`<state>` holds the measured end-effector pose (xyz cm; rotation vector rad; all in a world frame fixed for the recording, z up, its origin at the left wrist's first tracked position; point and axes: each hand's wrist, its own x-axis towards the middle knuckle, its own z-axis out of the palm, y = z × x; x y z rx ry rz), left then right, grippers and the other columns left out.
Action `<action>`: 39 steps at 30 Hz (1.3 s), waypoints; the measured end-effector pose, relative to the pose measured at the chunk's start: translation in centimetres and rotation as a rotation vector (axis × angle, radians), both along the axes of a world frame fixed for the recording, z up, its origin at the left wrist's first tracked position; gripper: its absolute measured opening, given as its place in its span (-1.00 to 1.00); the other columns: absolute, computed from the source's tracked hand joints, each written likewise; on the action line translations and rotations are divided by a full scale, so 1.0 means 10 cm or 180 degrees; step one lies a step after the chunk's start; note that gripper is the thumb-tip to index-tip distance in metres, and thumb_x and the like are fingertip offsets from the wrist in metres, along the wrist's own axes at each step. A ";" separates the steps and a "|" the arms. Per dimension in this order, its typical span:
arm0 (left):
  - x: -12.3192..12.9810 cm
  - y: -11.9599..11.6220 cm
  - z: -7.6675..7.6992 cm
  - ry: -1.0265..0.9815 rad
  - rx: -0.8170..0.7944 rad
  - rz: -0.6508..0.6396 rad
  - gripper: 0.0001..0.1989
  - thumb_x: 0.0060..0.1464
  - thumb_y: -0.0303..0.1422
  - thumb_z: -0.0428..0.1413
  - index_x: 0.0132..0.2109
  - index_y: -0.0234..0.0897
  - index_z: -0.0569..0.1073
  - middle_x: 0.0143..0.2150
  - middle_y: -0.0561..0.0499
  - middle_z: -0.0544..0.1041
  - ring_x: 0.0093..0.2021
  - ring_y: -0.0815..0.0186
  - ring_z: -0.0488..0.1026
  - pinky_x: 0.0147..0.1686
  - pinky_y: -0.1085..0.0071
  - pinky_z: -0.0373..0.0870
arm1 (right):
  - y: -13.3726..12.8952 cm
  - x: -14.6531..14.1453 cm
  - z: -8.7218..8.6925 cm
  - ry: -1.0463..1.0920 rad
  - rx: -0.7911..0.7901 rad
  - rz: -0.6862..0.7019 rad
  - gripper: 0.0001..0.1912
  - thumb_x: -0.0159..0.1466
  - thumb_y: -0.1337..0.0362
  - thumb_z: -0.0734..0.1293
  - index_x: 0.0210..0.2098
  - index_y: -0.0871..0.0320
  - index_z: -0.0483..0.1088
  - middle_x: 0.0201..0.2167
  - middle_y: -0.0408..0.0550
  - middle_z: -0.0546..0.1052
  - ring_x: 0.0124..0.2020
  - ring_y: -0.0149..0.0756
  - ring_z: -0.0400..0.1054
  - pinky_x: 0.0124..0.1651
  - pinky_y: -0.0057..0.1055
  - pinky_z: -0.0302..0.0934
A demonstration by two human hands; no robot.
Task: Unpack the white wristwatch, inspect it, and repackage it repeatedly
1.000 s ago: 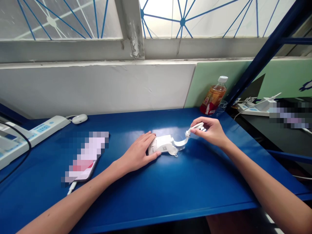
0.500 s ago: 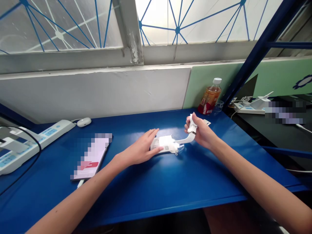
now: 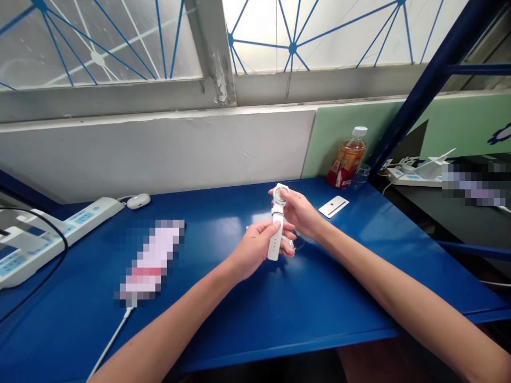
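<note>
A white wristwatch (image 3: 276, 240) is held up over the blue desk, its round dial at the top and its strap, with a row of holes, hanging down. My right hand (image 3: 300, 213) grips it by the watch case, thumb at the dial's edge. Lower down, my left hand (image 3: 255, 246) pinches the strap, thumb in front and fingers behind. Below and behind the hands lies clear packaging (image 3: 297, 242), mostly hidden. A white card (image 3: 334, 206) with a dark line rests on the desk to the right of my right hand.
On the left lie a phone (image 3: 154, 258) with a white cable, a white power strip (image 3: 85, 217) and a small white case (image 3: 138, 201). A drink bottle (image 3: 346, 159) stands at the back right beside a clear cup (image 3: 362, 174). A blue frame post (image 3: 419, 90) rises there.
My right hand has brought the watch left and turned its dial toward me. My left hand has left the packaging and taken hold of the strap. The card is now uncovered.
</note>
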<state>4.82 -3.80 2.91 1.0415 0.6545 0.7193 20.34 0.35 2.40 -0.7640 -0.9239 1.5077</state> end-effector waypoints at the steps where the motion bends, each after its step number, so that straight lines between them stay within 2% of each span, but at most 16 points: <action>1: 0.00 -0.01 -0.02 -0.0150 -0.0232 -0.0121 -0.69 0.25 -0.19 0.14 -0.12 -0.43 0.51 -0.31 -0.13 0.59 -0.43 0.28 0.56 -0.30 0.33 0.50 | -0.01 0.01 -0.03 0.0081 0.0024 0.0048 -0.70 0.15 0.05 0.47 -0.26 0.13 0.53 -0.29 -0.09 0.57 -0.25 -0.32 0.45 -0.19 -0.42 0.34; 4: 0.00 -0.04 -0.07 -0.0457 -0.0703 -0.0346 -0.73 0.32 -0.28 0.08 -0.08 -0.46 0.50 -0.25 -0.20 0.62 -0.33 0.20 0.62 -0.20 0.26 0.52 | -0.06 0.04 -0.06 0.0316 0.0034 0.0470 -0.68 0.24 0.04 0.40 -0.09 0.05 0.50 0.02 -0.05 0.57 0.05 -0.21 0.45 0.11 -0.28 0.31; 8: 0.02 -0.09 -0.08 -0.0586 -0.0938 -0.0470 -0.72 0.37 -0.31 0.00 -0.08 -0.46 0.51 -0.19 -0.25 0.63 -0.23 0.13 0.64 -0.07 0.15 0.51 | -0.13 0.06 0.00 0.0351 0.0002 0.1019 -0.58 0.38 -0.02 0.20 0.14 -0.03 0.37 0.12 -0.07 0.54 0.14 -0.18 0.42 0.26 -0.12 0.22; 12: 0.05 -0.13 -0.07 -0.0493 -0.0965 -0.0389 -0.70 0.39 -0.33 -0.04 -0.09 -0.47 0.50 -0.16 -0.27 0.63 -0.18 0.11 0.64 -0.04 0.14 0.50 | -0.16 0.05 0.02 0.0391 -0.0195 0.1294 -0.55 0.44 0.05 0.08 0.16 0.07 0.35 0.22 -0.02 0.46 0.22 -0.20 0.36 0.32 -0.14 0.16; 17: 0.07 -0.14 -0.04 -0.0344 -0.1030 -0.0309 -0.65 0.43 -0.36 -0.12 -0.09 -0.49 0.50 -0.16 -0.28 0.63 -0.18 0.13 0.64 -0.09 0.19 0.52 | -0.14 0.07 -0.02 0.0452 -0.0301 0.1326 -0.62 0.41 0.23 0.15 0.15 0.17 0.35 0.13 0.05 0.53 0.13 -0.24 0.44 0.33 -0.20 0.15; 22: 0.06 -0.14 -0.04 -0.0437 -0.1071 -0.0392 -0.68 0.41 -0.34 -0.08 -0.11 -0.48 0.51 -0.18 -0.28 0.63 -0.19 0.12 0.64 -0.05 0.15 0.51 | -0.14 0.08 0.01 0.0391 -0.0296 0.1341 -0.58 0.43 0.14 0.09 0.16 0.15 0.34 0.20 0.06 0.47 0.14 -0.22 0.44 0.31 -0.16 0.17; 26: 0.06 -0.14 -0.04 -0.0462 -0.1042 -0.0346 -0.70 0.41 -0.35 -0.07 -0.10 -0.46 0.49 -0.17 -0.28 0.63 -0.19 0.12 0.64 -0.04 0.14 0.50 | -0.16 0.09 0.05 0.0494 -0.0246 0.1351 -0.45 0.43 0.03 -0.02 0.14 0.19 0.36 0.21 0.10 0.46 0.16 -0.17 0.42 0.33 -0.13 0.15; 32: 0.07 -0.14 -0.01 -0.0345 -0.1090 -0.0266 -0.66 0.43 -0.39 -0.14 -0.11 -0.49 0.49 -0.20 -0.27 0.64 -0.22 0.13 0.65 -0.12 0.20 0.54 | -0.15 0.10 0.04 0.0583 -0.0303 0.1351 -0.45 0.40 0.12 -0.03 0.14 0.24 0.36 0.18 0.09 0.49 0.16 -0.19 0.42 0.35 -0.16 0.10; 39: 0.09 -0.15 -0.01 -0.0309 -0.1122 -0.0260 -0.67 0.42 -0.38 -0.13 -0.09 -0.49 0.48 -0.19 -0.28 0.63 -0.22 0.13 0.65 -0.14 0.22 0.54 | -0.14 0.11 0.00 0.0581 -0.0328 0.1312 -0.48 0.42 0.12 -0.01 0.14 0.24 0.38 0.16 0.10 0.51 0.14 -0.22 0.44 0.34 -0.20 0.13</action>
